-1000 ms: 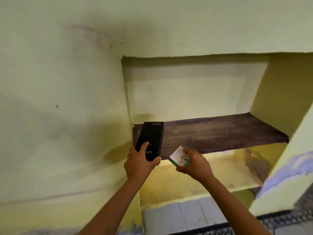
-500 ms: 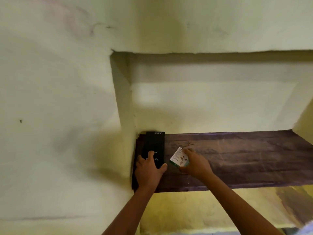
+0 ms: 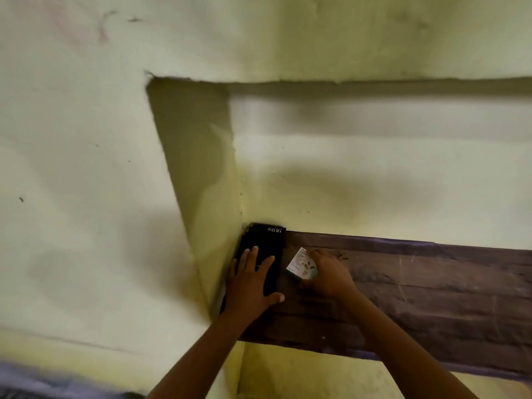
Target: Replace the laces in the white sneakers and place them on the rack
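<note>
Head view: a dark wooden shelf (image 3: 417, 298) spans a niche in a pale yellow wall (image 3: 86, 168). A black box (image 3: 263, 249) lies flat at the shelf's far-left end, tucked into the niche's back corner. The left hand (image 3: 250, 286) rests on that box with fingers straight and spread, pressing it down. Just to the right of the box, the right hand (image 3: 331, 276) holds a small white-and-green packet (image 3: 301, 264) over the shelf, fingers curled round it. No white sneakers or laces are in view.
</note>
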A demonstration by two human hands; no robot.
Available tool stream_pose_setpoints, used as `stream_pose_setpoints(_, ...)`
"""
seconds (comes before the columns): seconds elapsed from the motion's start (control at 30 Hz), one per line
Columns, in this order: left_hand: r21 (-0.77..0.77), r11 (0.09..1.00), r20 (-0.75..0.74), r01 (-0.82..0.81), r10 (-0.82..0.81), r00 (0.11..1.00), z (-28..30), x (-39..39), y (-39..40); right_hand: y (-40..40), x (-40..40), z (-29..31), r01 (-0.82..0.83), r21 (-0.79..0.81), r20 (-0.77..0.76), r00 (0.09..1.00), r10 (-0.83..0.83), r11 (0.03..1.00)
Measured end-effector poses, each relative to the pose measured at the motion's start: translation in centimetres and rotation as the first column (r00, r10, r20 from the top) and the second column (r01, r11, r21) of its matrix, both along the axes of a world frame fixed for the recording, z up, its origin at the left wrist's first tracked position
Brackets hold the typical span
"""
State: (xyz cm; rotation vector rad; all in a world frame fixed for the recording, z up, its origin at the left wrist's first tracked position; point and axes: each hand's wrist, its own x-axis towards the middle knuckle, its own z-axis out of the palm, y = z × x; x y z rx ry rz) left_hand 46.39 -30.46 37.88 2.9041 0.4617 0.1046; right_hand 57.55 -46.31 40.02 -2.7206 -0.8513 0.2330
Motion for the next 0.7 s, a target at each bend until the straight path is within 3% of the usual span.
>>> stream_pose_setpoints(0.13,-0.094,0.992,-0.112,0.079,-0.089,0.990,1.0,2.3,1.5,0.8,1.9,-0.3,-0.047,-0.032,-0.007,0.999,0.047,0.998)
stream_pose_setpoints(0.27,-0.195,0.981,-0.145,0.020,-0.049,0.988,0.5,3.0,2.1,2.0,3.8,-0.6,-0.078,-0.079,-0.023,0.997,0.076,0.994)
stream_pose_setpoints(0.53,-0.104,0.987,-0.151,-0.119,0.102,0.983,0.0,3.1,1.1,3.8,6.7,-1.4,-0.190,-0.075,-0.022,0.982,0.189,0.979)
stream_pose_setpoints(0.7,-0.139,0.979,-0.133,-0.146,0.127,0.983,0.3,3.2,0.8,3.9,7.0,-1.0,-0.247,-0.092,0.015,0.968,0.249,0.965)
